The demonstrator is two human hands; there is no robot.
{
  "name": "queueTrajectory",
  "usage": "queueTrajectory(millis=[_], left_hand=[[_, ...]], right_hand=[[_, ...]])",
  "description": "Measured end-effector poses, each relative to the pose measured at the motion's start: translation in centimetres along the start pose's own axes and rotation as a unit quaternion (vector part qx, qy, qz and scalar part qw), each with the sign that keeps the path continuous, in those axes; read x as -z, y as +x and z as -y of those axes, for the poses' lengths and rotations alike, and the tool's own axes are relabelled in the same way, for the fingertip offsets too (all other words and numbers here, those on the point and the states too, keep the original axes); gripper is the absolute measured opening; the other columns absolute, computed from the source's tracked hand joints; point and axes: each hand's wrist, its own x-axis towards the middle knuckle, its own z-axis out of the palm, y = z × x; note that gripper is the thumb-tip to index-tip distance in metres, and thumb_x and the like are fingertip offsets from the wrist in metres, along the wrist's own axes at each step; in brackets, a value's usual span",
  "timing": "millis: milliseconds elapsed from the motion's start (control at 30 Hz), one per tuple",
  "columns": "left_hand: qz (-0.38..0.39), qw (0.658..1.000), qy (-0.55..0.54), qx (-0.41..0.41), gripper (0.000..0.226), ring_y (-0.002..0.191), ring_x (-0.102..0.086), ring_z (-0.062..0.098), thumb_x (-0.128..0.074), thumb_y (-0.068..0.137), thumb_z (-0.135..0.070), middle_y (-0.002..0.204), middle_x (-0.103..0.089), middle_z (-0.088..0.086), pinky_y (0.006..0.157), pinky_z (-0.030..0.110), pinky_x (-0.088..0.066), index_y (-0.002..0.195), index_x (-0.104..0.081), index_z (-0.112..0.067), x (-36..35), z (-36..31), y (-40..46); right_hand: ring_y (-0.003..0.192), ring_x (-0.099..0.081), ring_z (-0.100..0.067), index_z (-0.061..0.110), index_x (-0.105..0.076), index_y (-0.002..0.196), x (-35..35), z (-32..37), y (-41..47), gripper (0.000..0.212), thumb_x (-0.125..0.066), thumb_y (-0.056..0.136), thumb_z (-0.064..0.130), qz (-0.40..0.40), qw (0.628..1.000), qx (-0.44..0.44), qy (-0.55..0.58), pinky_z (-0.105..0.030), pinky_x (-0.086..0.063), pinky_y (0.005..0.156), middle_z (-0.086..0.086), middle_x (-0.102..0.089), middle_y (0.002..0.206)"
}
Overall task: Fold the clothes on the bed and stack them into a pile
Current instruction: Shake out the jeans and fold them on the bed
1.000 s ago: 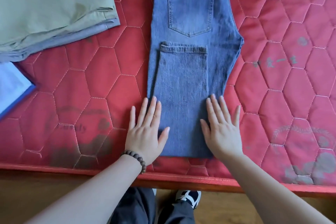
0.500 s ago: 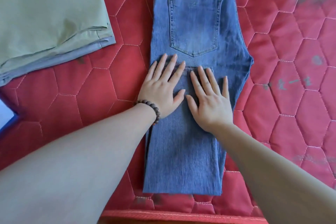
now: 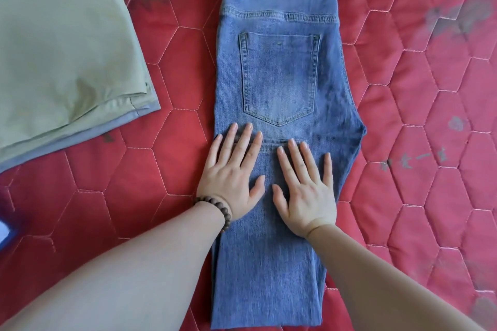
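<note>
While both palms lie flat on the denim, the blue jeans (image 3: 282, 75) stretch lengthwise down the middle of the red quilted bed (image 3: 430, 115), waistband at the far end and back pocket (image 3: 279, 80) facing up. Their legs are folded back over themselves, the hem edge lying just below the pocket. The left hand (image 3: 231, 177), with a dark beaded bracelet (image 3: 217, 209) at its wrist, presses down with straight, spread fingers, fingertips reaching the hem edge near the jeans' left side. Just beside it, thumbs nearly meeting, the right hand (image 3: 306, 191) presses the folded leg in the same way, fingers straight and gripping nothing. Well apart to the left sits a pile of folded clothes (image 3: 61, 62), a pale green garment on top and a grey one showing beneath its edge.
</note>
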Motion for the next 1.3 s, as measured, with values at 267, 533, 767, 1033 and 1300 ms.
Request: queueTrajectory(millis=[267, 533, 767, 1033, 1300], left_hand=[[-0.002, 1.0, 0.006, 0.0, 0.081, 0.15, -0.005, 0.029, -0.041, 0.087, -0.053, 0.163, -0.009, 0.01, 0.12, 0.05, -0.01, 0.155, -0.019, -0.014, -0.3, 0.1, -0.1], [0.001, 0.991, -0.017, 0.136, 0.075, 0.151, -0.005, 0.022, -0.028, 0.092, -0.054, 0.163, -0.006, 0.006, 0.12, 0.054, -0.006, 0.155, -0.011, -0.016, 0.4, 0.3, -1.6], [-0.017, 0.988, -0.044, 0.15, 0.068, 0.15, -0.001, 0.024, -0.03, 0.098, -0.041, 0.163, -0.005, 0.012, 0.119, 0.052, 0.002, 0.154, -0.013, -0.006, 1.8, -0.9, -6.5], [0.069, 0.997, -0.011, 0.045, 0.072, 0.15, -0.011, 0.024, -0.034, 0.094, -0.049, 0.162, -0.014, 0.007, 0.12, 0.049, -0.014, 0.154, -0.021, -0.01, -1.4, -4.4, -15.5], [-0.009, 1.0, 0.007, -0.002, 0.056, 0.15, -0.011, 0.023, -0.035, 0.098, -0.033, 0.161, -0.019, -0.002, 0.12, 0.053, -0.006, 0.15, -0.03, -0.016, -0.6, -3.5, -18.0]], right_hand=[[0.149, -0.008, -0.016, 0.026, -0.015, 0.154, 0.0, 0.1, -0.1, 0.073, -0.039, 0.09, 0.05, -0.002, 1.0, 0.0, -0.006, -0.058, -0.01, 0.117, 0.004, -0.007, 0.161], [0.149, -0.005, -0.012, 0.025, -0.012, 0.155, 0.0, 0.2, -1.5, 0.064, -0.026, 0.096, 0.048, 0.005, 0.996, -0.093, 0.01, -0.056, 0.001, 0.119, 0.006, -0.005, 0.161], [0.149, -0.011, -0.02, 0.007, -0.033, 0.149, 0.2, 1.3, -6.1, 0.058, -0.038, 0.094, 0.027, -0.045, 0.996, -0.081, 0.012, -0.059, 0.0, 0.117, -0.006, -0.021, 0.16], [0.148, -0.017, -0.015, 0.017, -0.026, 0.152, -2.1, 3.8, -13.2, 0.063, -0.037, 0.095, 0.041, 0.024, 0.999, 0.007, 0.02, -0.054, -0.011, 0.119, 0.001, -0.022, 0.159], [0.148, -0.017, -0.019, 0.011, -0.031, 0.15, -1.1, 1.6, -17.3, 0.06, -0.037, 0.094, 0.032, -0.017, 0.996, -0.08, 0.025, -0.061, -0.008, 0.117, -0.004, -0.023, 0.159]])
